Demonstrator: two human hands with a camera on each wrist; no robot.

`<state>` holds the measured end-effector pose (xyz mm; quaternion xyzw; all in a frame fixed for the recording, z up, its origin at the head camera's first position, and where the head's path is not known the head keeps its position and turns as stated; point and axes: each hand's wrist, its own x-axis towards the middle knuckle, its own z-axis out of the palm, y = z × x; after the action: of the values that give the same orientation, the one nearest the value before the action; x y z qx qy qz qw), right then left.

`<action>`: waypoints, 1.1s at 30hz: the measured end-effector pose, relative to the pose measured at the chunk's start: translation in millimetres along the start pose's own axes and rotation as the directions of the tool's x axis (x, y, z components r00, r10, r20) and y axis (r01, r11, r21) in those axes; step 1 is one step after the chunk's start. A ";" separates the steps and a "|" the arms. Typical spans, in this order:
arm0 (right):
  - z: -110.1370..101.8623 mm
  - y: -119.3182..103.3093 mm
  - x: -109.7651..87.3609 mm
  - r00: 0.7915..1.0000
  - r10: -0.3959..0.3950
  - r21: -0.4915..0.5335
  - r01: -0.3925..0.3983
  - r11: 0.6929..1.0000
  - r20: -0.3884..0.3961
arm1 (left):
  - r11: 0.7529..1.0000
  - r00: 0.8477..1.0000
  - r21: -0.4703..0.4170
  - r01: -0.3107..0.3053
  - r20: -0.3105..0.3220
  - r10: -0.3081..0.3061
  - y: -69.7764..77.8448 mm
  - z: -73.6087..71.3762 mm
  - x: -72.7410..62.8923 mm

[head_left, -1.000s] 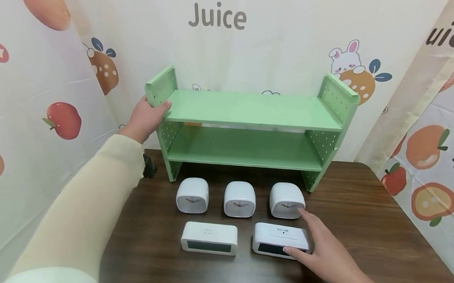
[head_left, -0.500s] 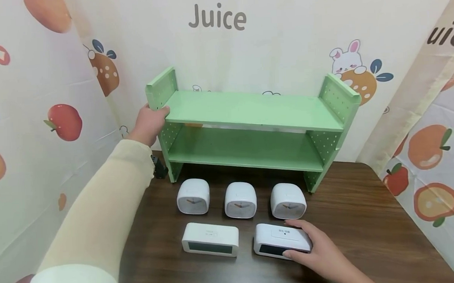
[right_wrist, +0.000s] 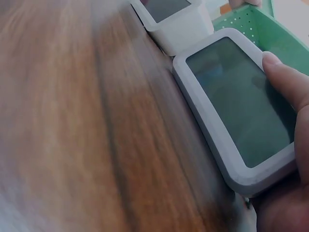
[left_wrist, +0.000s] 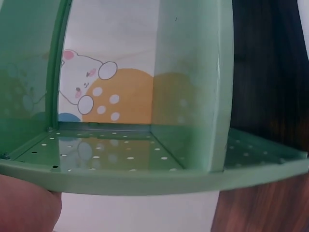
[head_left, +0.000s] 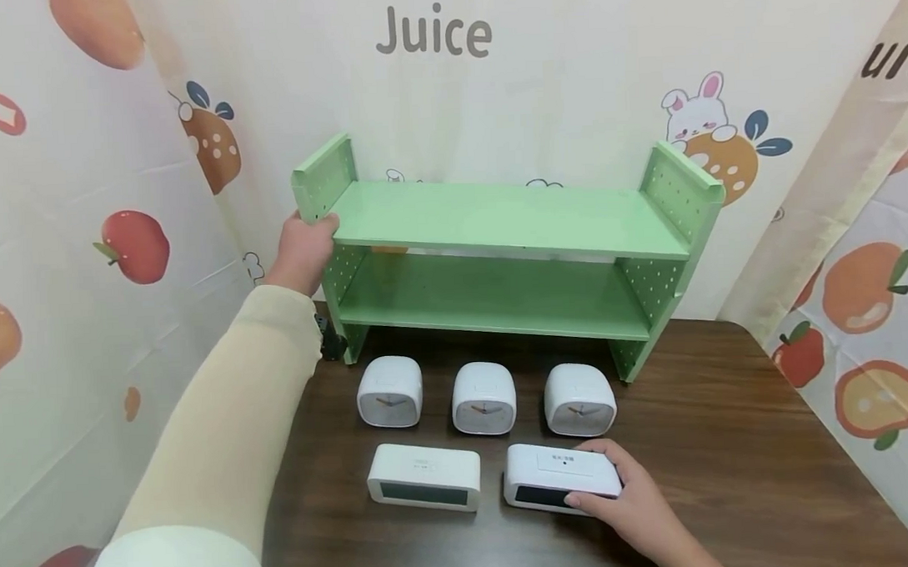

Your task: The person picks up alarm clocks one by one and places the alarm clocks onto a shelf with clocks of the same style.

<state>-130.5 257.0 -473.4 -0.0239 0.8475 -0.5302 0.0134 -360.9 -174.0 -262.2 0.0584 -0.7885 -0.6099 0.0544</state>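
Observation:
My left hand grips the left side panel of a green two-tier shelf, thumb at the upper board's front corner. Part of that hand shows at the lower left of the left wrist view, against the perforated panel. My right hand holds the right end of a white digital clock, thumb on its dark front and fingers behind. In the right wrist view this clock's screen fills the right half, with the thumb on its frame. Whether the clock touches the table is unclear.
A second white digital clock lies to the left. Behind them stand three rounded white analog clocks in a row before the shelf. Fruit-printed curtains surround the brown wooden table.
My right hand's fingers have come in from beside the right analog clock and gripped the digital clock. My left hand has slid slightly lower on the shelf's side.

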 end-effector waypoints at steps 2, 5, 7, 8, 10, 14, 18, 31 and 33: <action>-1.2 0.4 0.5 1.000 0.014 0.001 -0.014 1.000 0.002 | 1.000 1.000 -0.021 0.001 -0.005 -0.001 -1.7 0.6 -1.0; -4.6 2.0 1.2 1.000 0.010 -0.001 -0.010 1.000 0.004 | 0.999 1.000 -0.037 -0.002 -0.012 0.001 -5.2 1.3 -1.6; -6.5 2.9 1.7 1.000 0.002 0.002 -0.002 1.000 0.008 | 0.999 1.000 -0.036 -0.007 -0.017 0.007 -7.4 1.6 -1.3; -6.9 3.2 1.9 1.000 0.001 0.008 -0.001 1.000 0.007 | 0.999 1.000 -0.036 -0.011 -0.020 0.010 -8.3 1.5 -0.9; -6.8 3.5 1.9 1.000 0.006 0.025 -0.007 1.000 0.014 | 0.999 1.000 -0.036 -0.013 -0.027 0.012 -8.9 1.4 -0.6; -4.0 3.2 1.2 1.000 0.020 0.050 -0.020 0.999 0.009 | 0.999 0.999 -0.039 -0.014 -0.031 0.012 -7.5 1.4 -0.8; -0.2 2.6 -0.7 1.000 0.005 0.063 -0.004 0.998 -0.013 | 0.999 0.999 -0.024 -0.033 -0.028 0.032 -5.5 0.9 -1.7; -1.3 2.0 -0.6 1.000 -0.005 0.064 0.005 0.998 -0.013 | 0.999 0.999 -0.003 -0.044 -0.025 0.044 -7.3 0.6 -1.2; -2.3 1.5 0.1 1.000 0.000 0.063 0.001 0.998 -0.013 | 0.999 0.999 -0.007 -0.046 -0.022 0.046 -7.4 1.1 -1.2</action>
<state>-130.7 259.7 -473.8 -0.0204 0.8304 -0.5567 0.0086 -359.7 -174.6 -269.6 0.0467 -0.7868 -0.6106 0.0776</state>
